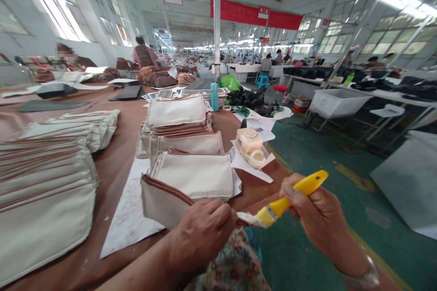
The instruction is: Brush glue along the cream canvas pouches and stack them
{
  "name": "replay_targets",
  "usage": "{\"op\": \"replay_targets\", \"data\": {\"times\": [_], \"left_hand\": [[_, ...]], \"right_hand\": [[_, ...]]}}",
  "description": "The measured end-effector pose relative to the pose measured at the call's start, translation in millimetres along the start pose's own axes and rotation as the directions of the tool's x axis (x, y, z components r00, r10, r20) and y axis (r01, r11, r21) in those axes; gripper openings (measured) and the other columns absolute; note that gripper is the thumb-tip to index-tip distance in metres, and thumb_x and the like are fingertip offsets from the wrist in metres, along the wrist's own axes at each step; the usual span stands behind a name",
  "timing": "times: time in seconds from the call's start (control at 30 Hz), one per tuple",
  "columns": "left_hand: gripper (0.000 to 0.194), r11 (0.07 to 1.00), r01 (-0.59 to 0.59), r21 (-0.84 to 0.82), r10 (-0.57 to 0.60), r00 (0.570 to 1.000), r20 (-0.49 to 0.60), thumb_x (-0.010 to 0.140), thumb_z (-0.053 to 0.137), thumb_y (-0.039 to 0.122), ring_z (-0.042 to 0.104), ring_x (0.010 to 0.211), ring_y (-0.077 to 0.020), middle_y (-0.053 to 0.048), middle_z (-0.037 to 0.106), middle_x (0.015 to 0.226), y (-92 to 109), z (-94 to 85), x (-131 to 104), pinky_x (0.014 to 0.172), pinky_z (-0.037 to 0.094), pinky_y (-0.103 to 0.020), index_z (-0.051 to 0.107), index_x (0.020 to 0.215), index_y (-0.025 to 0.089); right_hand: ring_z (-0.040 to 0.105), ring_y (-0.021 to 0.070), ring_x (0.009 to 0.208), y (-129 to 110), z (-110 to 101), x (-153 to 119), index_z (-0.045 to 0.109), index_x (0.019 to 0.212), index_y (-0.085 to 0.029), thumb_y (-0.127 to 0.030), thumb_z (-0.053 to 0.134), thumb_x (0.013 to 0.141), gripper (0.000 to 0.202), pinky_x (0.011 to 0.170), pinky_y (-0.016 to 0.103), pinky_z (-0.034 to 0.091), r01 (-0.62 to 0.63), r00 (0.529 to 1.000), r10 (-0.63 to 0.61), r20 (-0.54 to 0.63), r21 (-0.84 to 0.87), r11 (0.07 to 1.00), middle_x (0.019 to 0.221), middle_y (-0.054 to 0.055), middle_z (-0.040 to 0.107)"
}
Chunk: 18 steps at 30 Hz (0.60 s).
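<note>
My right hand [316, 213] is closed around the yellow handle of a paint brush [290, 198]. White paste coats its bristles, which touch the near right end of a cream fabric panel with brown edges [167, 202]. My left hand [206, 229] grips that panel near the same end, its fingers wrapped over the brown edge and hiding part of it. Just beyond lies a stack of similar cream panels [194, 175]. Right of the stack, a whitish plastic container with a cut opening [249, 141] rests on white paper.
Rows of overlapping cream panels [51, 186] cover the table's left side. A teal bottle [214, 97] stands behind the middle stack, beside a heap of black scraps [254, 100]. The brown table's [116, 177] right edge drops to a green floor. Other people sit farther back.
</note>
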<state>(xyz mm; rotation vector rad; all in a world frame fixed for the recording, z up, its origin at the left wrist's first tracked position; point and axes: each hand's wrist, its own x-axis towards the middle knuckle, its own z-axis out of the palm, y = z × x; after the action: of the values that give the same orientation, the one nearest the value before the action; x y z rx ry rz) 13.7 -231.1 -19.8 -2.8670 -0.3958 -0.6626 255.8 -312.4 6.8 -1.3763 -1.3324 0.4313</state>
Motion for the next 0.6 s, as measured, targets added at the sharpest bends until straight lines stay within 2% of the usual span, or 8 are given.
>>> {"op": "replay_targets", "data": {"times": [0.13,0.17,0.3,0.33,0.47,0.5,0.6], "left_hand": [[0.022,0.999,-0.030,0.017,0.031,0.999,-0.015,0.100,0.040,0.018,0.046,0.060,-0.0157,-0.001,0.055,0.073,3,-3.8,-1,0.055,0.030,-0.033,0.056,0.085,0.017],[0.022,0.999,-0.027,0.025,0.028,0.999,-0.021,0.100,0.040,0.019,0.045,0.060,-0.0156,-0.001,0.055,0.072,3,-3.0,-2,0.054,0.029,-0.034,0.056,0.084,0.017],[0.021,0.998,-0.043,0.052,0.044,0.999,-0.007,0.098,0.040,0.018,0.046,0.060,-0.0159,-0.002,0.055,0.072,0,0.2,-7,0.055,0.031,-0.034,0.057,0.087,0.017],[0.021,0.997,-0.048,0.060,0.048,0.999,0.002,0.098,0.040,0.017,0.046,0.061,-0.0161,-0.002,0.055,0.073,-1,0.1,-8,0.055,0.032,-0.034,0.058,0.087,0.017],[0.019,0.994,-0.032,0.109,0.026,0.998,0.057,0.095,0.046,0.018,0.048,0.062,-0.0165,-0.002,0.054,0.072,0,0.0,-8,0.053,0.031,-0.033,0.055,0.078,0.018],[0.019,0.993,-0.026,0.114,0.017,0.997,0.082,0.095,0.049,0.020,0.049,0.062,-0.0165,-0.002,0.053,0.072,1,2.3,-7,0.052,0.031,-0.033,0.054,0.076,0.018],[0.017,0.996,0.007,0.091,-0.023,0.984,0.176,0.093,0.056,0.025,0.051,0.066,-0.0171,-0.002,0.055,0.075,4,19.3,-5,0.053,0.035,-0.031,0.056,0.078,0.019]], "right_hand": [[0.048,0.0138,0.055,-10,-1,-1,0.064,0.083,-0.019,-0.039,0.058,0.100,0.026,0.049,0.023,0.039,0.107,0.984,-0.109,-0.141,-0.024,0.994,0.075,0.002,0.058],[0.050,0.0143,0.057,-11,2,-2,0.064,0.085,-0.020,-0.038,0.057,0.101,0.025,0.050,0.023,0.040,0.125,0.982,-0.126,-0.142,-0.020,0.992,0.075,0.002,0.058],[0.055,0.0154,0.060,-13,12,-8,0.064,0.083,-0.020,-0.039,0.054,0.102,0.028,0.055,0.022,0.045,0.127,0.986,-0.127,0.111,0.005,0.992,0.073,0.001,0.058],[0.054,0.0149,0.058,-12,12,-11,0.065,0.083,-0.021,-0.040,0.055,0.101,0.028,0.053,0.021,0.044,0.123,0.985,-0.121,0.119,-0.006,0.992,0.072,0.001,0.058],[0.052,0.0137,0.050,-6,9,-17,0.068,0.088,-0.021,-0.044,0.059,0.098,0.026,0.045,0.019,0.041,0.086,0.990,-0.096,-0.108,-0.097,0.992,0.067,0.000,0.058],[0.053,0.0145,0.050,-1,9,-17,0.068,0.088,-0.022,-0.046,0.059,0.097,0.027,0.045,0.020,0.043,0.077,0.991,-0.087,-0.105,-0.099,0.992,0.065,0.000,0.058],[0.054,0.0164,0.047,23,4,-19,0.067,0.078,-0.022,-0.051,0.065,0.090,0.031,0.043,0.021,0.045,0.055,0.998,-0.054,0.011,-0.071,0.996,0.060,0.000,0.057]]}}
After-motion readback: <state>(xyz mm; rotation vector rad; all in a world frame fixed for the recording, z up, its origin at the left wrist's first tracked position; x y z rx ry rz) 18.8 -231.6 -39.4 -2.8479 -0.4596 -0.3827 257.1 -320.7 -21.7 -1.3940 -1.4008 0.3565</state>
